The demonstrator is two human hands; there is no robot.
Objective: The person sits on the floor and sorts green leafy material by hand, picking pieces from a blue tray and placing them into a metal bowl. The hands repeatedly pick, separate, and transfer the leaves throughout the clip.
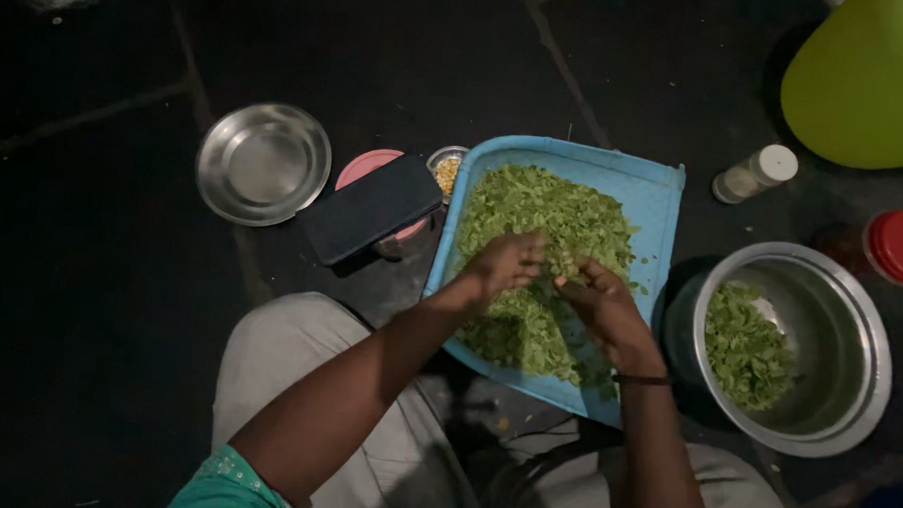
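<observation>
Fingers [532, 249] of the left hand [506, 264] curled down into the chopped green leaves [543, 212], pinching a small bunch; fingers of the right hand [600, 299] bent the same way, tips closed on leaves just beside the left. Both hands close together, nearly touching, over the middle of the blue tray [654, 186].

Tray tilted, near edge resting against the lap, far edge down on the dark floor [91, 271]. Long axis running from the knees away toward the upper left, far end pointing at the small bowl of yellow grains [446, 171]. Heaped with leaves over most of its bed, bare only along the right rim.

Right of the tray, touching or almost so: a steel bowl [849, 328] holding a smaller heap of the same leaves on its left side. Beyond it a red-lidded jar [900, 245], a small white-capped bottle [757, 173] lying tilted, and a lime-green plastic vessel [868, 83].

Left of the tray: a dark flat case [371, 208] laid across a pink container [367, 166], and farther off an empty steel plate [263, 163].
</observation>
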